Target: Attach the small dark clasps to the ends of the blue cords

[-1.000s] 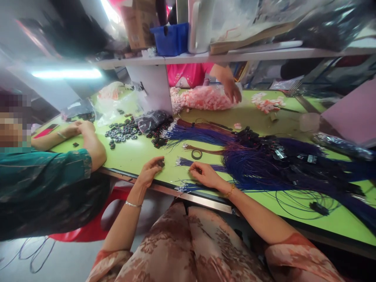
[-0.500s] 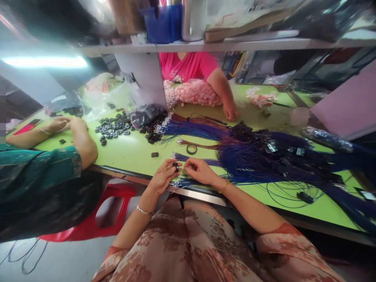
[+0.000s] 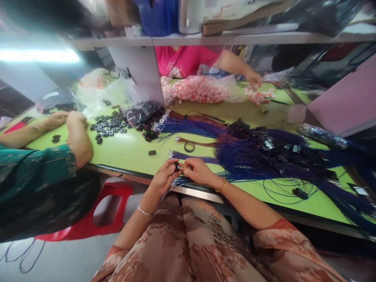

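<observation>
My left hand pinches a small black plastic connector between thumb and fingers. Close against it, my right hand is closed on a thin wire whose pale tip points at the connector; the wire's run is mostly hidden by the fingers. Beneath both hands lie blue wires with silvery terminals. A single black connector rests on the green table just beyond my left hand. Behind my hands lies a roll of dark tape, beside brown wires.
A heap of black connectors and a dark bag lie at the left. Tangled blue wires spread over the right. A co-worker's arm rests at the left; across, another person's hand touches pink-white pieces. A shelf spans above.
My left hand has moved right with a connector, meeting my right hand; a connector now lies where it was. The pale wire tip has come up to the connector. The person across has reached rightward.
</observation>
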{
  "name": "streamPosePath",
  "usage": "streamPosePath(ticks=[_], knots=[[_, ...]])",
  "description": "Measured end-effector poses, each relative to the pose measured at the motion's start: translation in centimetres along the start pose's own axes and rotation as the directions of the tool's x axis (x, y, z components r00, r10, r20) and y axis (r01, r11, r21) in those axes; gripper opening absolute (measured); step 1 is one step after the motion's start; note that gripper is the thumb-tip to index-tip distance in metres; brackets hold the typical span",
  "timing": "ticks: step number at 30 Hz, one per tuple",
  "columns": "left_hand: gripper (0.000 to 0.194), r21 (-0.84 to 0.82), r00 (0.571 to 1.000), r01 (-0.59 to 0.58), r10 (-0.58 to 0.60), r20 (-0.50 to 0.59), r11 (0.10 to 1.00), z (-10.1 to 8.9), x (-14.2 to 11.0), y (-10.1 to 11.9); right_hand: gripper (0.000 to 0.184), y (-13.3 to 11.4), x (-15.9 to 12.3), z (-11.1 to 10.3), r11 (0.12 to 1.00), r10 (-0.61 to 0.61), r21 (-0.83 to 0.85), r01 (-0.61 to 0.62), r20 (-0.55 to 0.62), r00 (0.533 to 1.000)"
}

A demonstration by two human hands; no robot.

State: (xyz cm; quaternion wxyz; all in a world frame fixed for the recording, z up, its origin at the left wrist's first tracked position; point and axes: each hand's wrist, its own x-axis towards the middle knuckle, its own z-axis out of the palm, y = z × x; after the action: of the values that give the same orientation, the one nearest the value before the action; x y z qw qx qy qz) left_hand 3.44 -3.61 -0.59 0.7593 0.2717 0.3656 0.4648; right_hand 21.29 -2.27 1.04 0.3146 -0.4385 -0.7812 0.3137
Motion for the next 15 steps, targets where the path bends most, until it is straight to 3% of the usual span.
streamPosePath(ticks=[7, 15], knots=[[0.033, 0.055, 1.0, -0.017, 0.018, -0.023, 0.998, 0.29, -0.23, -0.07, 0.017, -0.03, -0.07, 0.19, 1.0, 0.025, 0.002, -0.025, 0.006, 1.0], [0.042, 0.192, 0.983, -0.106, 0.132, -0.128, 0.976, 0.95, -0.52, -0.84, 0.019, 0.05, -0.25, 0.45, 1.0, -0.005, -0.021, 0.005, 0.017, 1.0]])
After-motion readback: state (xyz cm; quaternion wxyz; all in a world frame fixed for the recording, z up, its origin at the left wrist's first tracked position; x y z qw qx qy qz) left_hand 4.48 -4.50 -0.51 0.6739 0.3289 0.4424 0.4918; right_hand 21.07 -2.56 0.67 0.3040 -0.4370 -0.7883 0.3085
